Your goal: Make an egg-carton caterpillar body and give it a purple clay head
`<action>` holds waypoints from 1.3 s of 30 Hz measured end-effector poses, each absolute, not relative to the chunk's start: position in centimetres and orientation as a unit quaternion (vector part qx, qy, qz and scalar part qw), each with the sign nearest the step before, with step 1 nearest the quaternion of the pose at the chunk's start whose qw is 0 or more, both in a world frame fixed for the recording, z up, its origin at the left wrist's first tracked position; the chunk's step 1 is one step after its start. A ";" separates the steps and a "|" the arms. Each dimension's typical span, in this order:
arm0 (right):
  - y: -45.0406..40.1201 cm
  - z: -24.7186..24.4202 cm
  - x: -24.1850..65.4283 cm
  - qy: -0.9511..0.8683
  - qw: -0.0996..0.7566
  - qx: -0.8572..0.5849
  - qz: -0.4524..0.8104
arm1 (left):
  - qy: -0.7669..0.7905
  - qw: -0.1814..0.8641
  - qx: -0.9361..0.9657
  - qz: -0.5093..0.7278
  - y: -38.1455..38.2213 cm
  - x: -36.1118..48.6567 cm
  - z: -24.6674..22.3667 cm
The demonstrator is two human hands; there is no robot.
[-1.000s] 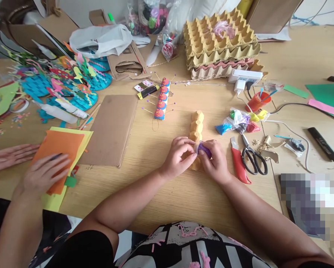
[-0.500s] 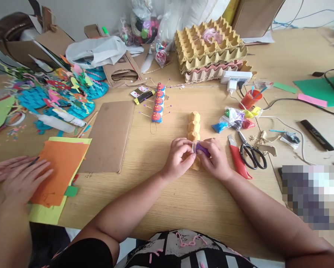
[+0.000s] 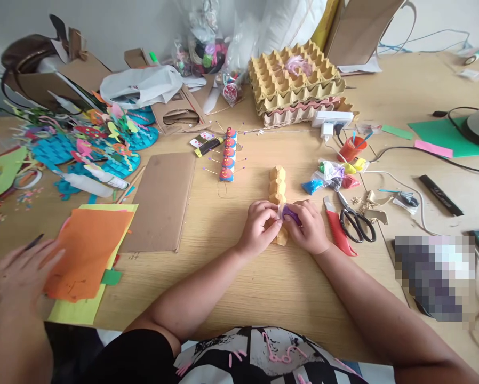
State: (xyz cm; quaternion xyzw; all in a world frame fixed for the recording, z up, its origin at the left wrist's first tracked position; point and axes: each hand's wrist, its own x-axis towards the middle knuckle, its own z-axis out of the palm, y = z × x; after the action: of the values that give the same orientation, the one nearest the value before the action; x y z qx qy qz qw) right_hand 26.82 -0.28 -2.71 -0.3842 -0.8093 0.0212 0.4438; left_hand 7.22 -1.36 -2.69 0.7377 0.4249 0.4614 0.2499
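Between my two hands is a small packet of purple clay with a clear plastic wrapper. My left hand pinches the clear plastic at its left end. The fingers of my right hand are closed round the purple part. Under and behind them lies a yellow egg-carton strip, its near end partly hidden by my hands. Further back on the left stands a finished-looking row of red and blue bumps with small faces and pins sticking out.
Scissors, a red cutter and clay bags are at the right. Egg trays stand behind. Left are cardboard, orange paper and another person's hand.
My hands keep hold of the purple packet in nearly the same pose. The other person's hand has moved left off the orange paper, and the view has shifted slightly.
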 end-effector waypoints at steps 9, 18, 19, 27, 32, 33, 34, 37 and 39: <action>0.0 -2.8 26.9 -0.801 0.452 -0.391 0.046 | 0.430 0.252 0.734 0.462 -1.1 7.4 -3.0; -0.2 -2.8 27.3 -0.791 0.451 -0.402 0.095 | 0.415 0.249 0.740 0.467 -1.1 7.4 -2.9; -0.2 -2.9 27.3 -0.790 0.451 -0.404 0.096 | 0.417 0.248 0.742 0.463 -1.1 7.5 -2.9; -0.2 -3.2 27.4 -0.793 0.444 -0.400 0.121 | 0.415 0.247 0.743 0.463 -1.0 7.4 -3.1; 0.0 -3.2 27.0 -0.801 0.441 -0.390 0.109 | 0.427 0.221 0.742 0.468 -1.0 7.2 -3.6; 0.0 -3.3 27.0 -0.801 0.441 -0.391 0.104 | 0.431 0.217 0.742 0.465 -1.0 7.1 -3.7; 0.1 -3.4 26.9 -0.801 0.441 -0.393 0.098 | 0.435 0.214 0.741 0.464 -0.9 7.1 -3.8; 0.3 -3.6 26.7 -0.803 0.432 -0.403 0.081 | 0.435 0.207 0.734 0.479 -0.7 7.2 -4.2; 0.4 -3.8 26.6 -0.807 0.421 -0.407 0.074 | 0.439 0.202 0.729 0.485 -0.5 7.3 -4.5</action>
State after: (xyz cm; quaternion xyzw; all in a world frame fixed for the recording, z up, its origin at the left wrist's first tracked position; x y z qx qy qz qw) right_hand 26.59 0.41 -3.76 -0.4072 -0.8071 0.0742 0.4211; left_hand 7.29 -0.46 -4.46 0.7288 0.4395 0.4849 0.2015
